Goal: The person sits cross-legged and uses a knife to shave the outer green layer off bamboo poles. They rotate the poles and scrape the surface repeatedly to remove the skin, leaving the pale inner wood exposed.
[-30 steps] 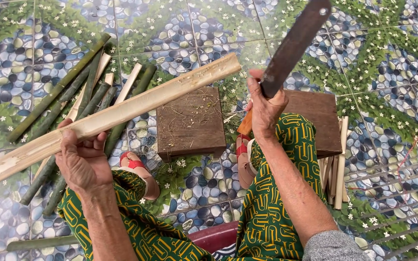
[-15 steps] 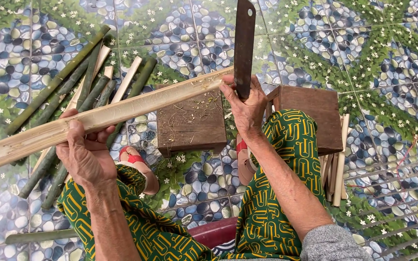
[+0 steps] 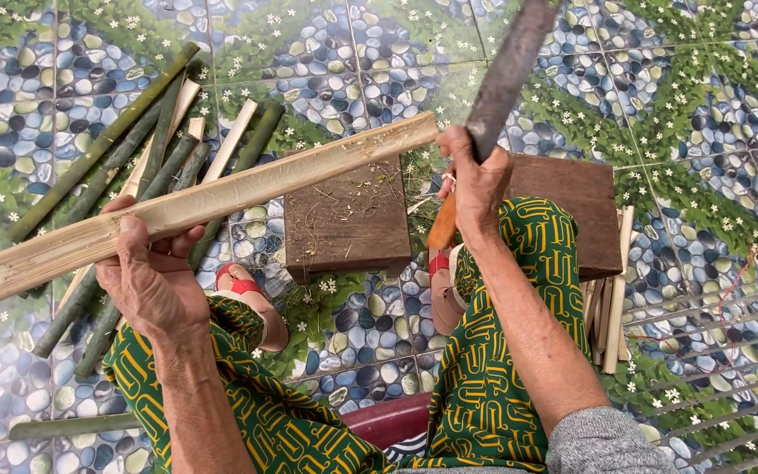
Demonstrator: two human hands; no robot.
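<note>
Bottom of frame: person seated on a dark red stool, knees in green and yellow patterned cloth, red sandals on the tiled floor; left hand at lower left, fingers wrapped shut around a long split bamboo piece, thumb laid along its top; the bamboo runs from the left edge up to centre frame, cut face upward, far end resting at the back edge of a dark wooden block; right hand just right of centre, fist closed tight on the orange handle of a large knife, wrist cocked, forearm rising from lower right, blade raised toward the top edge, tilted right, clear of the bamboo end; step in hand, by judgement: chopping or splitting the bamboo end on the block, blade at the top of a stroke; next move would call for a straight downward cut onto the end grain, with the left hand holding the piece steady and well back from the blade; second wooden block right of centre, thin pale strips beside it; upper left: pile of green bamboo stalks and pale slats lying on the floor under the held piece.
</note>
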